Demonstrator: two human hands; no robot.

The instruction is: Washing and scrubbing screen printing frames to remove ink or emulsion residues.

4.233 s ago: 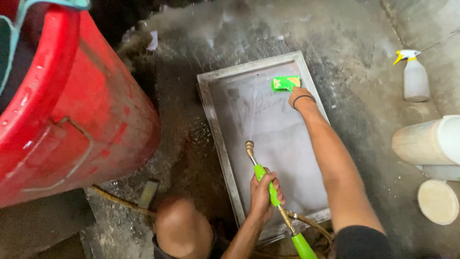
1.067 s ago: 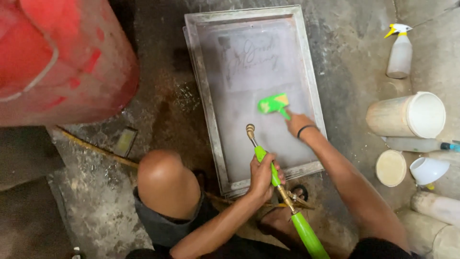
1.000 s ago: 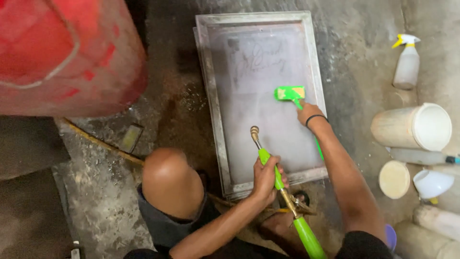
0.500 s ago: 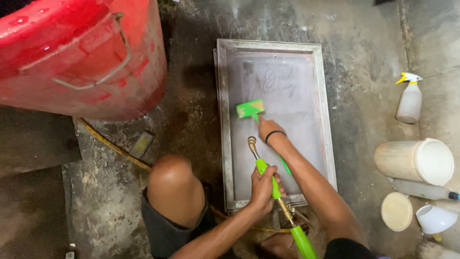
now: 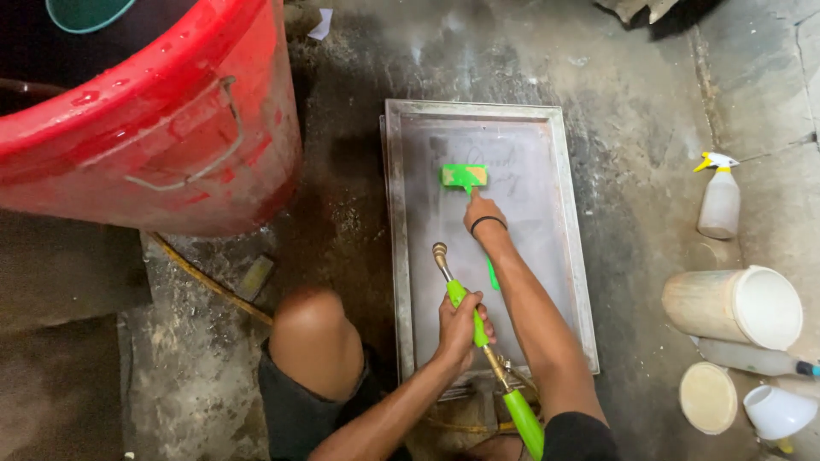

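A grey metal-framed screen [image 5: 395,256] lies flat on the wet concrete floor in front of me. My right hand [image 5: 483,213] grips the handle of a green scrub brush [image 5: 464,177] and presses its head on the upper middle of the mesh. My left hand [image 5: 459,323] is closed around a green spray wand [image 5: 491,358] whose brass nozzle [image 5: 440,253] points over the screen's lower middle. My bare knee [image 5: 316,341] is bent just left of the frame.
A big red tub [image 5: 154,128] stands at the upper left, close to the screen's corner. A yellow hose [image 5: 205,282] runs under it. At the right are a white spray bottle [image 5: 719,201], a tipped white bucket [image 5: 735,307], a round lid [image 5: 707,398] and a small white cup [image 5: 776,411].
The brush has swept up the mesh from its middle toward the upper part. The view has shifted so the screen sits more to the centre. The wand hand holds its place.
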